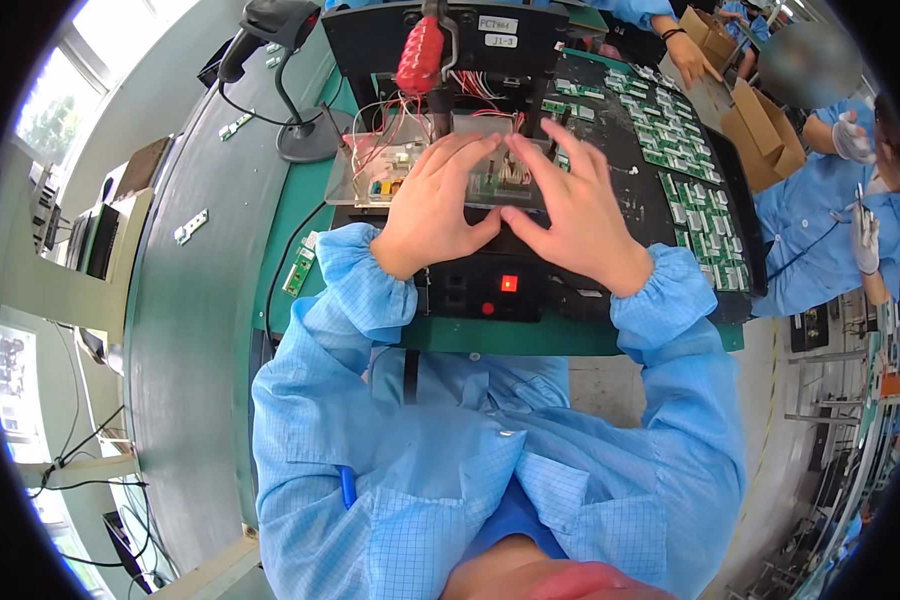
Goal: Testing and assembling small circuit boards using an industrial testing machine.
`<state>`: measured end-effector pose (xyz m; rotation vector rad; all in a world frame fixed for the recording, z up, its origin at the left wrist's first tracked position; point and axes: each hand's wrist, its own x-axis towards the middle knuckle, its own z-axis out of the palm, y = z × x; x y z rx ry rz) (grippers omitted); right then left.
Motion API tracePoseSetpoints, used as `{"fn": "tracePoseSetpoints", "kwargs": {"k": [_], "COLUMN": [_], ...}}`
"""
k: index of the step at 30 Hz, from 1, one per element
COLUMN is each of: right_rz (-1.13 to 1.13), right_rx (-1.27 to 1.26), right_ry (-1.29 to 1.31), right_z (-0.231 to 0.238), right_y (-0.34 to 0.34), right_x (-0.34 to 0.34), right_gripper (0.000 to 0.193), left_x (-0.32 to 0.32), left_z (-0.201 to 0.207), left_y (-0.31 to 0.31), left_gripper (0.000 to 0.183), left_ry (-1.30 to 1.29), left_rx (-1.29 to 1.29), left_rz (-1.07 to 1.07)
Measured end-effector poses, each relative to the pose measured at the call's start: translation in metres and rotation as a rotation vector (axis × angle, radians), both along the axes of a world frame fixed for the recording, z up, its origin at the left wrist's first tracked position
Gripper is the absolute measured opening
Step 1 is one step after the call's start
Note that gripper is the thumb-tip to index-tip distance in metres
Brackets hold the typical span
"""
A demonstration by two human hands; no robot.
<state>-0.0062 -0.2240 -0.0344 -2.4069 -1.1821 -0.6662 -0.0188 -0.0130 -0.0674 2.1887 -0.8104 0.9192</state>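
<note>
Seen from above, a person in a blue checked smock worked at a black electronics fixture (485, 303) on a green desk (580, 340). The handling at its clear plate (355, 188) seemed under way and unfinished, since both hands were there. Circuit boards (705, 225) lay in rows to the right; which were done and which were left could not be told. A red light (509, 283) glowed on the fixture's front, and a red-gripped handle (420, 58) stood above the plate.

The plate lay directly beneath the fingers, with coloured parts and loose wires (370, 150) showing at its left. The left hand (438, 205) and right hand (578, 212) were spread wide, thumb tips almost meeting, with no visible grip on anything. A green patch, perhaps a board (485, 186), showed between them; whether the fingertips touched it was unclear.
</note>
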Motion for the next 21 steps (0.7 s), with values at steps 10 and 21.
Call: {"fn": "tracePoseSetpoints", "kwargs": {"k": [10,21], "right_rz": [0.035,0.027], "right_rx": [0.238,0.120], "right_ry": [-0.040,-0.064], "right_z": [0.005,-0.004], "right_y": [-0.002,-0.006], "right_x": [0.003,0.006], "right_gripper": [0.075,0.070], "left_x": [-0.004,-0.003], "left_z": [0.004,0.001], "left_y": [0.001,0.001], "left_gripper": [0.079,0.077], "left_ry": [0.052,0.075], "left_rx": [0.064,0.027], "left_rz": [0.024,-0.009]}}
